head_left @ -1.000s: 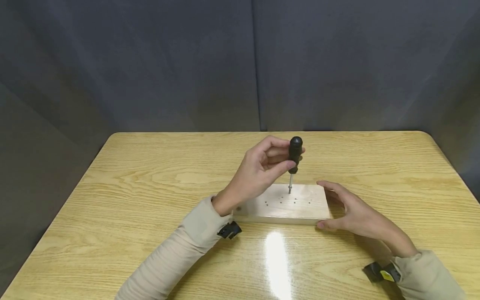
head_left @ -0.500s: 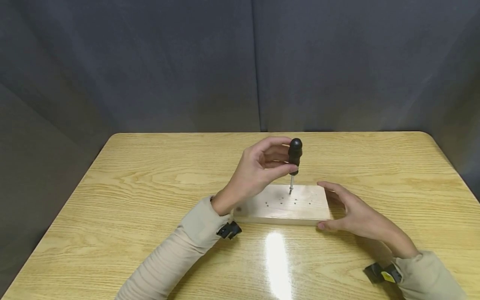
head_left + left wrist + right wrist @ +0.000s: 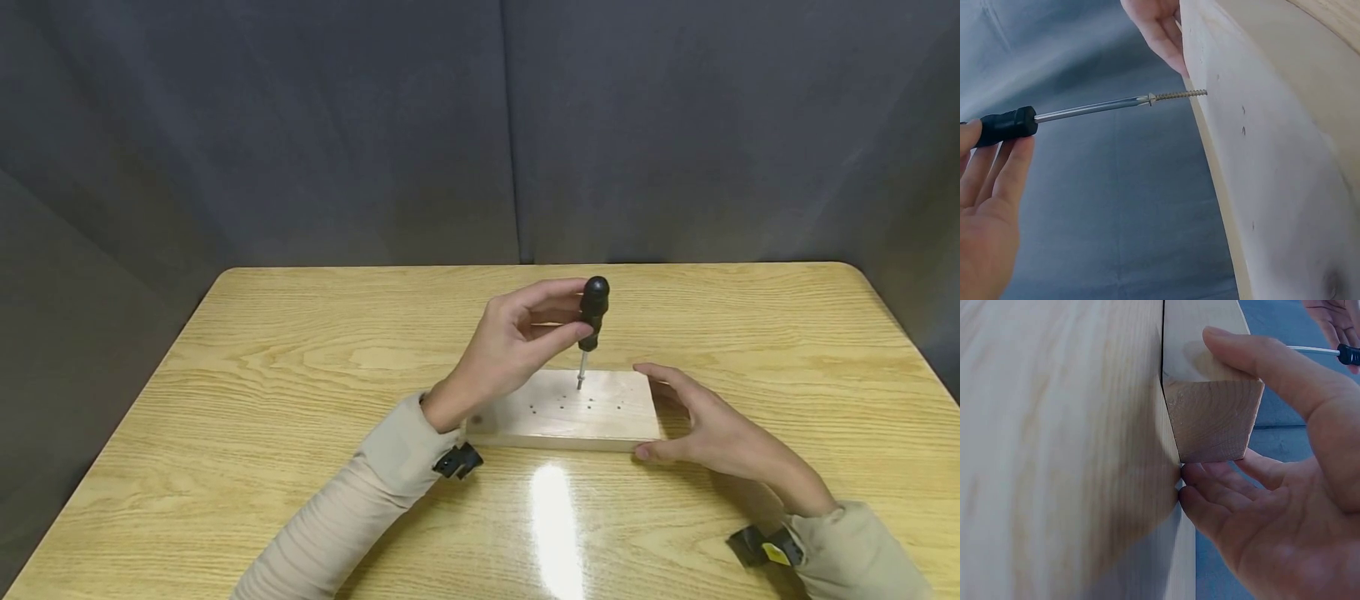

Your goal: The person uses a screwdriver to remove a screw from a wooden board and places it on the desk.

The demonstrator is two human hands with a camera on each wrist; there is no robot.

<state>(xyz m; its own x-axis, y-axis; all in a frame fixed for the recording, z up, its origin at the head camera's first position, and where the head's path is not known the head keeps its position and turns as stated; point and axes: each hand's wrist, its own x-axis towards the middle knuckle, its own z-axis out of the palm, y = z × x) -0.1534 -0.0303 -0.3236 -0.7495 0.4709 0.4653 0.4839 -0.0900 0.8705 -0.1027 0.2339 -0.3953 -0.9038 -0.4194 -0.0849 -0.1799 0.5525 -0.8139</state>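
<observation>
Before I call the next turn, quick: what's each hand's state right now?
Left hand: holding the screwdriver by its handle, thumb and fingers around it.
Right hand: gripping one end of the wooden block, thumb on the near side.

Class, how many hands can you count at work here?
2: the left hand holds the screwdriver upright, and the right hand grips the right-hand end of the wooden block.

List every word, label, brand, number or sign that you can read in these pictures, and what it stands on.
No text can be read in any view.
Yellow patch on the black device at the right sleeve: too small to tell whether it bears any marking.
Screwdriver, wooden block, table: no lettering seen.
</observation>
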